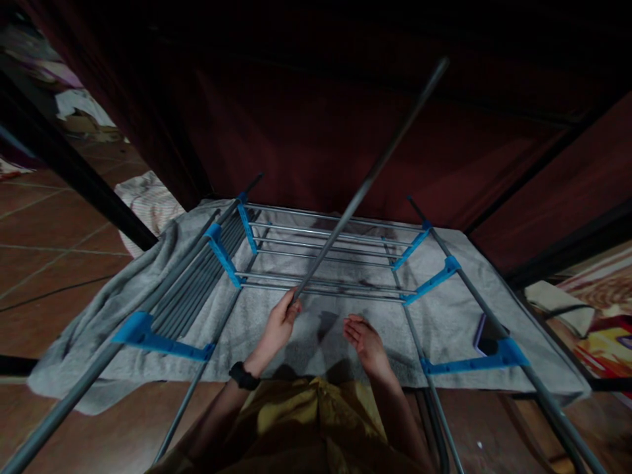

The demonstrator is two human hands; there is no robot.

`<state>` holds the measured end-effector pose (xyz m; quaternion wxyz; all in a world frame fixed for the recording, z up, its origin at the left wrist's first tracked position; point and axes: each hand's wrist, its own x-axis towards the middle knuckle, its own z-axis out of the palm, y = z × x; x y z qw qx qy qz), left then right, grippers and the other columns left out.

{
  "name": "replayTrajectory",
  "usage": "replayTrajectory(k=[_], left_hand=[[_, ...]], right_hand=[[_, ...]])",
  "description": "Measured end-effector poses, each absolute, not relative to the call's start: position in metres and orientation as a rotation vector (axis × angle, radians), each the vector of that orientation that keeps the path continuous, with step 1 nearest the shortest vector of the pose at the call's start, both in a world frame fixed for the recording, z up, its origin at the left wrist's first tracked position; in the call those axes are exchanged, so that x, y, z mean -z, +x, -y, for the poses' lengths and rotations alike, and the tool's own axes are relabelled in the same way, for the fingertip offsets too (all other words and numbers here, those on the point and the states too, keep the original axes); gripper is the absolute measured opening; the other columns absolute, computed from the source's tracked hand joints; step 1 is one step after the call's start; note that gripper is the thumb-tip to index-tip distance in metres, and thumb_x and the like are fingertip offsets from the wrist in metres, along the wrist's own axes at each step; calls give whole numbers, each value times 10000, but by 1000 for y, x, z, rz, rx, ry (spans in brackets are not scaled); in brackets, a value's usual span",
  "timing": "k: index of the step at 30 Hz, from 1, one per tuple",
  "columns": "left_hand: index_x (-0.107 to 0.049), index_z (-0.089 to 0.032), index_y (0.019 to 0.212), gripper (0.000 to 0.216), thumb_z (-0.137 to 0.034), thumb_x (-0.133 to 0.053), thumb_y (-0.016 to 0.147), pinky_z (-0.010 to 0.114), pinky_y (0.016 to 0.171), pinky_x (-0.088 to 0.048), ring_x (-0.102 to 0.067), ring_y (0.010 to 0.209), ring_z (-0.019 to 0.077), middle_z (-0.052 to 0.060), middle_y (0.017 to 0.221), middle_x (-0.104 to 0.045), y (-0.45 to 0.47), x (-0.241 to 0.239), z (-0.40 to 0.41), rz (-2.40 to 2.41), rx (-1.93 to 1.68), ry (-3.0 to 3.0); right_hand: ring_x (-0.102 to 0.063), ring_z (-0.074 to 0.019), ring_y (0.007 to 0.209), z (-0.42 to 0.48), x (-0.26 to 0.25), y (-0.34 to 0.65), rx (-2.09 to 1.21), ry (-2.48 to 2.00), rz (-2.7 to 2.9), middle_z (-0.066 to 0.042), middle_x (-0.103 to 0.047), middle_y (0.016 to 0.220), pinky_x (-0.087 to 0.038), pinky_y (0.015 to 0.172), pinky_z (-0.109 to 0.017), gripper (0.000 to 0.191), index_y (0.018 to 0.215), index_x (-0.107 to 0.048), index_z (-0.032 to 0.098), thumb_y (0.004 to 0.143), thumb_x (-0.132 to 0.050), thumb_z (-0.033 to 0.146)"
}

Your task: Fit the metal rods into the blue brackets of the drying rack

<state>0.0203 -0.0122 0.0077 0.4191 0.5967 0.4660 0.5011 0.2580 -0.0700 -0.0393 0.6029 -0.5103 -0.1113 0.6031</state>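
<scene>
My left hand [282,322], with a dark band on its wrist, is closed around the lower end of a long grey metal rod [355,201]. The rod slants up and away to the right, its far end in the air. My right hand [364,339] is free of it, palm turned up and fingers stretched out. Beyond both hands stands a rack frame of grey tubes with blue plastic brackets [224,257]. Several thin crossbars [320,232] span between its left and right brackets. At the near right, another blue bracket [476,362] joins two tubes.
A grey towel-like cloth [316,336] lies under the rack. Several loose rods [197,289] rest along its left side. A phone [488,336] lies at the right by a bracket. A dark red panel [320,131] rises behind, and tiled floor [59,224] shows at left.
</scene>
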Motion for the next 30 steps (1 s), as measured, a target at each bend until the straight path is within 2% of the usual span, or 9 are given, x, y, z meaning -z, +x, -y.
replayTrajectory(k=[5, 11, 16, 24, 30], left_hand=[[-720, -206, 1139, 306, -381, -578, 933, 366, 824, -557, -657, 815, 216, 38, 830, -690, 3, -1, 10, -1280, -1255, 1591], [-766, -237, 1116, 298, -343, -555, 933, 432, 979, -544, -703, 1040, 272, 100, 1063, -777, -15, 4, 4, -1333, -1268, 1797], [-773, -236, 1092, 315, -327, -513, 940, 421, 931, -534, -713, 933, 256, 71, 965, -788, -36, 13, -1, -1461, -1167, 1966], [-769, -255, 1072, 367, -241, -435, 921, 420, 901, -497, -710, 995, 279, 69, 1009, -800, -56, 25, 0, -1571, -982, 2215], [-774, -259, 1127, 471, -149, -422, 833, 410, 873, -473, -702, 993, 294, 71, 1001, -788, -62, 38, -1, -1520, -779, 2399]], right_hand=[[-728, -202, 843, 67, 30, 267, -1362, -1161, 267, -108, -789, 957, -589, 800, -318, 349, 924, -730, 197, 627, -878, 306], [-723, -199, 852, 65, 23, 277, -1320, -1154, 291, -84, -796, 964, -587, 817, -323, 336, 924, -729, 217, 644, -883, 319], [-718, -193, 832, 61, 22, 279, -1300, -1152, 282, -78, -797, 950, -587, 795, -314, 326, 912, -721, 222, 640, -884, 300], [-715, -173, 807, 61, 17, 275, -1274, -1103, 287, -55, -789, 924, -576, 786, -296, 314, 919, -710, 220, 668, -874, 317], [-719, -162, 846, 59, 12, 288, -1174, -1045, 242, -3, -772, 907, -578, 798, -278, 315, 891, -700, 230, 618, -856, 244]])
